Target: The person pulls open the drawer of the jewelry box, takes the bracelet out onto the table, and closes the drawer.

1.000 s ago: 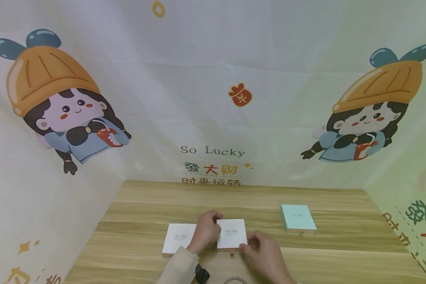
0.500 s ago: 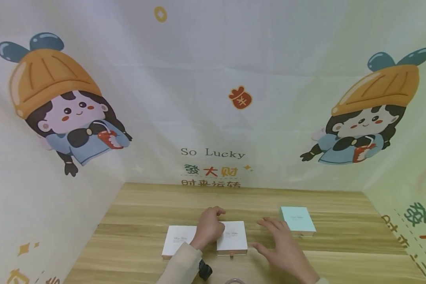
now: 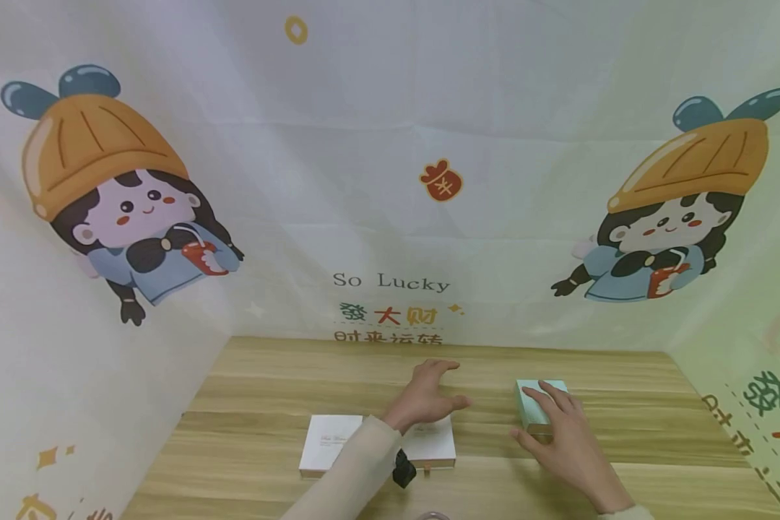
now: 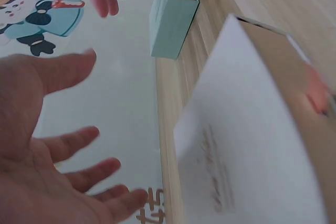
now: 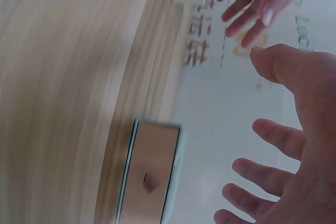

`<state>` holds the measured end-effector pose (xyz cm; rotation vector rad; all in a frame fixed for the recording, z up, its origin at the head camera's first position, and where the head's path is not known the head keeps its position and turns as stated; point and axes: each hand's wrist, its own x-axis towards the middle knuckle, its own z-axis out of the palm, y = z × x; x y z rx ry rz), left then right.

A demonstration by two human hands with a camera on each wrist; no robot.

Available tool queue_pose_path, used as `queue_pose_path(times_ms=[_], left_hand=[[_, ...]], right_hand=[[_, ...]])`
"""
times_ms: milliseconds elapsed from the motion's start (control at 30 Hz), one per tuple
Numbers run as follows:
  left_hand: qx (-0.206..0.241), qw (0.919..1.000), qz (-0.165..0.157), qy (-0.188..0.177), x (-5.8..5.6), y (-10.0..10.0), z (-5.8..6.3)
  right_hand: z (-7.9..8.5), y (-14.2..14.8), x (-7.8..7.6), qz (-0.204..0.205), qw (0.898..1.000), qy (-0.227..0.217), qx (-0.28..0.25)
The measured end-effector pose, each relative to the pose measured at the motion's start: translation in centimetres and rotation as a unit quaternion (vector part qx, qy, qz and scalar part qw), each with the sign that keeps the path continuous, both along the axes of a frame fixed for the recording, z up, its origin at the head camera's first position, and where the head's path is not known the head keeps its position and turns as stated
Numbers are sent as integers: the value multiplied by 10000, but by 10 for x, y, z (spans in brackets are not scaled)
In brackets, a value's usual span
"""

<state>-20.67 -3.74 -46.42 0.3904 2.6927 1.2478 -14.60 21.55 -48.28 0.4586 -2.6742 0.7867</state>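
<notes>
A mint-green box (image 3: 531, 413) stands at the right of the table, its brown front and small ribbon tab (image 5: 150, 182) showing in the right wrist view. My right hand (image 3: 567, 440) hovers over it, thumb and fingers spread. My left hand (image 3: 425, 396) reaches across above a white box (image 3: 434, 446) with its fingers apart and nothing in them. That white box carries printed script and an orange tab (image 4: 317, 90); the left forearm hides part of it in the head view. Close to its left lies a second white box (image 3: 325, 440), also partly covered by the sleeve.
The wood-grain table (image 3: 253, 390) is enclosed by pale printed cloth (image 3: 494, 253) at the back and both sides. A dark band (image 3: 404, 469) sits at the left wrist. Part of a grey ring-like thing (image 3: 432, 516) shows at the bottom edge.
The right hand has left the middle white box and moved right to the mint-green box. The left hand has lifted off the white box and shifted right, its fingers opening.
</notes>
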Motion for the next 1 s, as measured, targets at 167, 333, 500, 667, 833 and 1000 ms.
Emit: queue_pose_path(times_ms=[167,333,500,667,833,1000], left_hand=[[71,9988,-483,-70,-11,19,1],[130,9966,-771,-248,-22,34,-3],[112,9954,-872,-391,-31,49,-7],[-6,9928,-1150,-339,-40,66,-11],[-130,9922,-1192,-337,-45,83,-13],[-136,9930,-1110,-372,-45,97,-16]], right_hand=[[-3,16,-5,-267,9991,-336,-48],[-9,25,-5,-493,9970,-578,-124],[-13,34,-7,-574,9945,-794,-367],[-15,41,-10,-805,9854,-1340,-669],[-16,44,-12,-1199,9656,-1979,-1188],[-19,44,-14,-1538,9502,-2321,-1399]])
